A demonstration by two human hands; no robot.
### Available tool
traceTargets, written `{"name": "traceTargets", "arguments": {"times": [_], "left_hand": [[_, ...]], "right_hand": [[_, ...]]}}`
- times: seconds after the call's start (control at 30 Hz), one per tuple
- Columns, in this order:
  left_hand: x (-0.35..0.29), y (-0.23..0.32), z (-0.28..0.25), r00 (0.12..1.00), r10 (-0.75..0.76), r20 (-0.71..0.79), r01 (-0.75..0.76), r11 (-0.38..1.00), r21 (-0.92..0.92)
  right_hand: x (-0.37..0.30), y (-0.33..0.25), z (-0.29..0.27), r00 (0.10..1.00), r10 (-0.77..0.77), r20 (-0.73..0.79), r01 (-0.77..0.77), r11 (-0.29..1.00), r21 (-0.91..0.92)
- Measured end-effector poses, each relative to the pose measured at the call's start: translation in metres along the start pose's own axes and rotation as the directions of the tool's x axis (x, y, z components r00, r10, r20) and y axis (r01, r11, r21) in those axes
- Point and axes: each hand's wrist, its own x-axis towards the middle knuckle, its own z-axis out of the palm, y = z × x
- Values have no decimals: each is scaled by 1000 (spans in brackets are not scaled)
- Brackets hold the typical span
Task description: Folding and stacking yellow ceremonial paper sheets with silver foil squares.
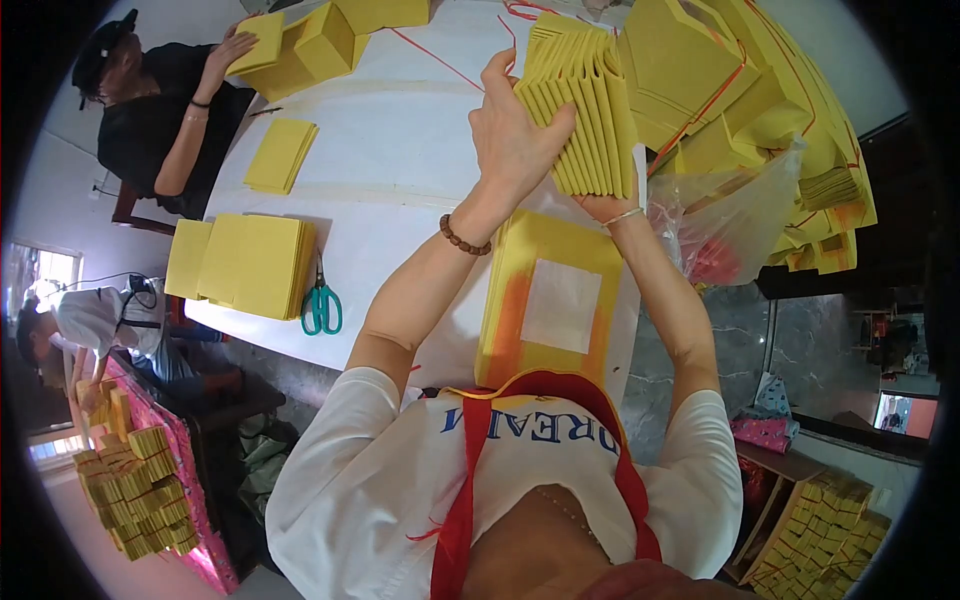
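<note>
A thick stack of folded yellow paper [590, 140] is raised above the far right part of the white table. My left hand [515, 125] grips its left side, thumb across the folded edges and fingers at the far side. Under the near right corner of the stack is my right hand [607, 205], its fingers mostly hidden beneath the paper. Below my forearms lies a flat pile of yellow sheets [490, 320] with an orange patch and a pale pink square sheet [562, 305] on top.
Teal-handled scissors [321, 308] lie beside yellow stacks [250, 262] on the left. Another yellow pile [280, 155] sits farther back. A co-worker [160, 120] handles yellow paper at far left. Large yellow bundles with red cord [700, 100] and a clear plastic bag [735, 210] crowd the right.
</note>
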Motion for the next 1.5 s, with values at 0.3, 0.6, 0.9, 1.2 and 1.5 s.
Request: {"name": "traceTargets", "arguments": {"times": [0.3,0.6,0.9,1.2,1.5], "left_hand": [[-2,5,-8,996,-71,49,76,993,-95],[-6,3,-10,985,-108,131,134,968,-211],[-11,-93,5,690,-410,596,696,602,-392],[-19,-136,30,570,-456,683,775,575,-263],[72,-183,80,565,-356,745,823,176,-540]], "right_hand": [[0,1,-5,992,-42,-118,36,998,-57],[-5,-11,-28,988,-14,-156,7,999,-42],[-10,-35,-44,943,-226,-244,-5,725,-689],[2,-36,-91,956,-32,-291,-174,737,-653],[43,-83,-97,879,-18,-476,-276,796,-540]]}}
